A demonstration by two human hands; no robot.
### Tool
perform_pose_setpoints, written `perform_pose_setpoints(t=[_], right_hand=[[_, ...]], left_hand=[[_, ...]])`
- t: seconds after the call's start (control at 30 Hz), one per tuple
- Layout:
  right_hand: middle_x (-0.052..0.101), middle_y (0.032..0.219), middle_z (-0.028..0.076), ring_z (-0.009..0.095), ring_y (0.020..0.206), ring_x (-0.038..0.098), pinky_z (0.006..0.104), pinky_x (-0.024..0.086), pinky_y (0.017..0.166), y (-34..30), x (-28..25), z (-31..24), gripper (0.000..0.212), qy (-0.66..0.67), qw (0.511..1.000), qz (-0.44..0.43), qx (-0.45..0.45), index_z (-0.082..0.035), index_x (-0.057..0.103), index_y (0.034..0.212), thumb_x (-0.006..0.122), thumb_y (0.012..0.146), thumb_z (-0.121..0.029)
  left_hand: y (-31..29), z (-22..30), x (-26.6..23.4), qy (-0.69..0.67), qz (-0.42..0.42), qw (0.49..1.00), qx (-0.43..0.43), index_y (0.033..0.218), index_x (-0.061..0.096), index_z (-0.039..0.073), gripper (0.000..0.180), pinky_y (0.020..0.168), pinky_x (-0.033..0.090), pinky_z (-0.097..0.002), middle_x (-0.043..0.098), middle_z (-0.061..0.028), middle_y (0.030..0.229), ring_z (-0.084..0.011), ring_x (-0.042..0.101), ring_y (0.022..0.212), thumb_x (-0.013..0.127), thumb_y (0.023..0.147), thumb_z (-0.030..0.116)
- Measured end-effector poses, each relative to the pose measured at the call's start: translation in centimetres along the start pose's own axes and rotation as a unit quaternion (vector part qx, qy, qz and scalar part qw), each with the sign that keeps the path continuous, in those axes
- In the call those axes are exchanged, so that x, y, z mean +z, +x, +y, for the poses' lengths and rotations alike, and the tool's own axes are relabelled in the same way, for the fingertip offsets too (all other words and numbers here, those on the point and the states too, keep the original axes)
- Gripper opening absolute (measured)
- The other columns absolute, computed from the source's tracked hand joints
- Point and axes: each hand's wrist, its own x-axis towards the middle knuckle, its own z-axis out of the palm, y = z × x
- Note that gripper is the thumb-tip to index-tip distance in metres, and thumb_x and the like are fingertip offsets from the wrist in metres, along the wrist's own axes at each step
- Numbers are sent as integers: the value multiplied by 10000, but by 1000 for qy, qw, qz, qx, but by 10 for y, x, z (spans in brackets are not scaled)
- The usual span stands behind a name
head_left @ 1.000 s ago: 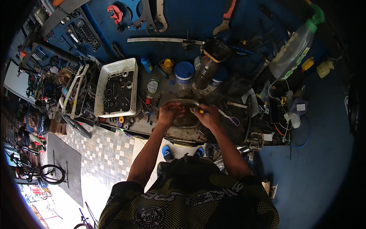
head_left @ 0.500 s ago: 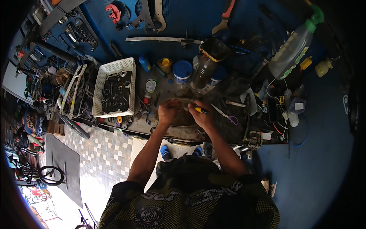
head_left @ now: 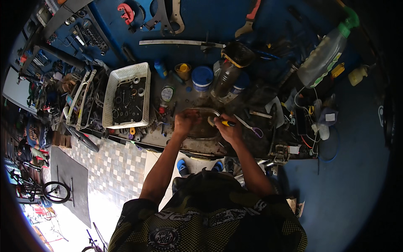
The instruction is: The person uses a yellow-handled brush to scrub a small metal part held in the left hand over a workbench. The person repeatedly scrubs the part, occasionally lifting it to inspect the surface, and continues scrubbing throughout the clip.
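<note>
Both my hands are over a shallow metal-rimmed tray (head_left: 205,138) on the workbench. My right hand (head_left: 229,131) grips a brush with a yellow and black handle (head_left: 228,123). Its tan, bristle-like end (head_left: 210,120) points toward my left hand. Over the tray's left side, my left hand (head_left: 184,123) has its fingers closed in a pinch; whatever they hold is dark and too small to make out. A gap separates the two hands. Just right of my right hand lie scissors with purple handles (head_left: 257,132).
Left of the tray stands a white plastic basket (head_left: 108,113) with metal parts. Behind are a bottle with a pale label (head_left: 166,94), a blue-lidded tub (head_left: 202,76) and a dark cut-open container (head_left: 224,80). Cables and a phone (head_left: 299,119) lie at right.
My right hand has drawn a little to the right with the brush, away from my left hand, and the tan end shows more. My left hand stays nearly in place.
</note>
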Motion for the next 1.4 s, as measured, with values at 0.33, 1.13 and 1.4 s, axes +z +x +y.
perform_pose_setpoints(t=[0.33, 1.13, 1.4], right_hand=[[705, 796, 107, 323, 816, 652, 451, 509, 782, -6, -8, 10, 227, -113, 992, 13, -61, -137, 733, 919, 783, 903, -357], [734, 806, 58, 286, 802, 671, 433, 526, 735, -3, -9, 21, 230, -235, 950, -31, -201, -134, 752, 890, 849, 815, -329], [689, 795, 92, 219, 869, 682, 366, 518, 755, 5, 1, -16, 374, 43, 998, -52, -5, -84, 740, 1004, 797, 920, -444]], left_hand=[[-5, -3, -2, 87, -83, 991, -64, 1212, 664, -26, 204, 727, 664, -356, 740, -116, 974, -239, 777, 884, 636, 1035, 74], [-20, -10, -2, -33, -34, 999, 24, 1205, 655, -90, 255, 781, 669, -357, 748, -166, 1048, -245, 776, 942, 698, 963, -21], [-15, -15, -2, 66, -18, 998, 13, 1229, 636, -101, 281, 759, 665, -354, 764, -187, 1013, -265, 782, 888, 685, 961, -33]])
